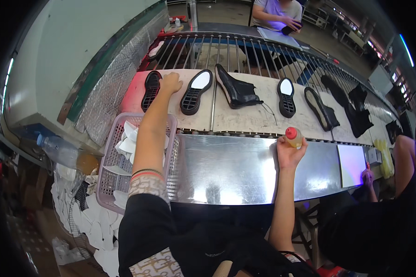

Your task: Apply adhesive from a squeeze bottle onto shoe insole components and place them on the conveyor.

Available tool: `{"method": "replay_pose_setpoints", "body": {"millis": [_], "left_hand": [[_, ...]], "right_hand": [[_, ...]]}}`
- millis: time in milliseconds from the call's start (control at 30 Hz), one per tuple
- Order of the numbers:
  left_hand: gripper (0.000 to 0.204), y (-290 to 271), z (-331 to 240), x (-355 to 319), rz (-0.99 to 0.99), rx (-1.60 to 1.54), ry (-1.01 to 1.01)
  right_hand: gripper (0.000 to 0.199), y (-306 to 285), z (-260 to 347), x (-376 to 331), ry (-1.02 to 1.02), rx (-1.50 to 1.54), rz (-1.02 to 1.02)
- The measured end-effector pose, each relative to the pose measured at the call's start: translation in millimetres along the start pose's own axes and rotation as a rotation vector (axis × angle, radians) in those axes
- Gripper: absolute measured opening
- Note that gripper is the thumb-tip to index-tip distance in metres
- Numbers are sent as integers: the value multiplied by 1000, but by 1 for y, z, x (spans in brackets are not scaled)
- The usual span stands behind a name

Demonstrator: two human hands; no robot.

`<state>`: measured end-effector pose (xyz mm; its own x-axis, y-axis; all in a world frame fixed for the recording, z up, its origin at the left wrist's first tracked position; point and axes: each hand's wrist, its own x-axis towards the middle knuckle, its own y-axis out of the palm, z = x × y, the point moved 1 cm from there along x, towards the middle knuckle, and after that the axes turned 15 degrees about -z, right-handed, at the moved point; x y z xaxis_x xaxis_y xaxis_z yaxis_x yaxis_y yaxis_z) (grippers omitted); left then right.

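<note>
My left hand [172,82] reaches over the conveyor, its fingers curled against the edge of a black shoe sole [149,94] with a ribbed inside. My right hand [291,154] is wrapped round a small squeeze bottle [292,137] of yellowish liquid with a red cap, above the metal table. Another sole [189,102], partly covered by a white insert [201,80], lies to the right of my left hand. Beyond it is a black ankle boot [239,90] on its side. Further right is a second sole with a white insert [286,87].
A lilac basket [108,161] of white pieces stands beneath my left forearm. More boots [328,113] lie along the conveyor belt [259,117]. At right, a co-worker's hand [368,177] is beside a white sheet [352,166]. Another person [275,14] sits across the rollers.
</note>
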<state>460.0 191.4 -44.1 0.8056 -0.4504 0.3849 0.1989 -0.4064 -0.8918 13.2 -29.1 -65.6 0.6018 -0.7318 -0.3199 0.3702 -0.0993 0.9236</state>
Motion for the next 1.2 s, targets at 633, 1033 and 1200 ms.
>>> {"method": "replay_pose_setpoints", "body": {"millis": [633, 1033, 1200], "left_hand": [[74, -24, 79, -23, 405, 135, -15], [51, -200, -111, -172, 367, -185, 437], [54, -156, -122, -305, 527, -140, 630]], "right_hand": [[38, -1, -1, 8, -7, -93, -27], [43, 6, -4, 3, -42, -140, 20], [44, 3, -14, 7, -1, -157, 30]]}}
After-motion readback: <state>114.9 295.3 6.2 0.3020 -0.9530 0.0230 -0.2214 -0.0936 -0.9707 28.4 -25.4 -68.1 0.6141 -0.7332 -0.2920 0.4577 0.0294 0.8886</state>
